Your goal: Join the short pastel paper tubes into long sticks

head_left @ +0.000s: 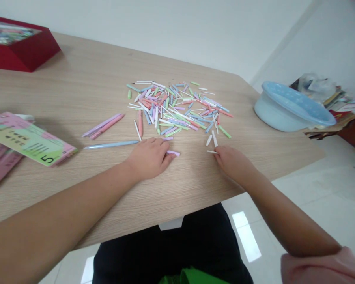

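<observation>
My left hand (152,157) is closed on a lilac pen barrel (174,153), whose end sticks out past the thumb. Another lilac piece (168,139) shows just beyond its fingers. My right hand (232,161) pinches a thin white pen refill (212,152) above the tabletop's right part. Two short white pieces (214,139) lie right beyond those fingers. Past both hands spreads a loose heap of pastel pen parts (174,106): barrels, caps and white refills. A blue pen (112,144) lies left of my left hand, with a purple pen (102,125) and a pink pen (108,127) behind it.
Pink and green printed boxes (32,138) are stacked at the left. A red box (32,49) with wrapped items stands at the back left. A light blue basin (284,110) sits at the right table edge, beside a pile with a plastic bag (316,86).
</observation>
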Demonstrator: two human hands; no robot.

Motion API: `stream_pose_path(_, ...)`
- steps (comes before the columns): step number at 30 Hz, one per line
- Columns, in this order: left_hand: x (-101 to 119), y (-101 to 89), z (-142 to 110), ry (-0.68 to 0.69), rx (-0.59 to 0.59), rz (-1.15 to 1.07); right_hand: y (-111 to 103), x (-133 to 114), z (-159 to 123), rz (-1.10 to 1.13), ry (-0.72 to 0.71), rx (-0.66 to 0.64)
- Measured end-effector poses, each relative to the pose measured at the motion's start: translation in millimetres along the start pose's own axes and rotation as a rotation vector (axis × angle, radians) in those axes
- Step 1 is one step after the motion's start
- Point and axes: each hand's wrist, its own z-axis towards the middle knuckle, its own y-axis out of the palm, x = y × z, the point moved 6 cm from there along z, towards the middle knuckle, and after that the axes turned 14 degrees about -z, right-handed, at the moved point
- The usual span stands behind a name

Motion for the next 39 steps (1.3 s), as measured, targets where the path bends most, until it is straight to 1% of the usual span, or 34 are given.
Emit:
stream_pose_path(4, 2, -1.1, -1, -0.003, 0.007, 0.072, 7, 1, 3, -0.045, -0.035, -0.034)
stream_pose_path(8, 3, -2.6, -2, -0.016, 0.02, 0.112, 1, 6, 4, 0.021, -0.019, -0.086)
stream_pose_path(11, 3, -2.3, -2, -0.02, 0.026, 0.133, -10, 12, -2, 0.098, 0.009, -0.052)
stream_pose_path(13, 2, -2.1, -1, -0.017, 0.03, 0.14, -15, 19, -8, 0.115, 0.068, -0.018)
stream_pose_path(16, 1, -2.7, 0, -0.006, 0.048, 0.133, -12, 29, -19, 0.119, 0.15, -0.003)
stream_pose_path(19, 0, -1.7, 0, 0.01, 0.044, 0.105, -6, 29, -27, 0.141, 0.154, -0.008)
stream_pose_path(22, -2, -0.6, 1, 0.008, 0.048, 0.066, -6, 20, -30, 0.164, 0.161, 0.005)
stream_pose_path(25, -4, 0.0, 2, 0.005, 0.054, 0.032, -8, 4, -29, 0.084, 0.162, -0.014)
stream_pose_path(29, -4, 0.2, 1, 0.011, 0.057, 0.007, -11, -20, -21, -0.06, 0.056, -0.098)
stream_pose_path(34, -3, -1.6, 1, 0.009, 0.081, 0.023, -21, -40, -8, -0.158, -0.045, -0.094)
stream_pose_path(36, 1, -5.5, 0, 0.048, 0.119, 0.008, -27, -47, 1, -0.109, -0.073, -0.062)
stream_pose_path(37, 4, -7.7, -1, 0.083, 0.137, -0.007, -30, -50, 7, -0.043, -0.09, -0.038)
stream_pose_path(39, 12, -11.7, -3, 0.167, 0.167, -0.059, -34, -57, 20, 0.193, -0.165, -0.016)
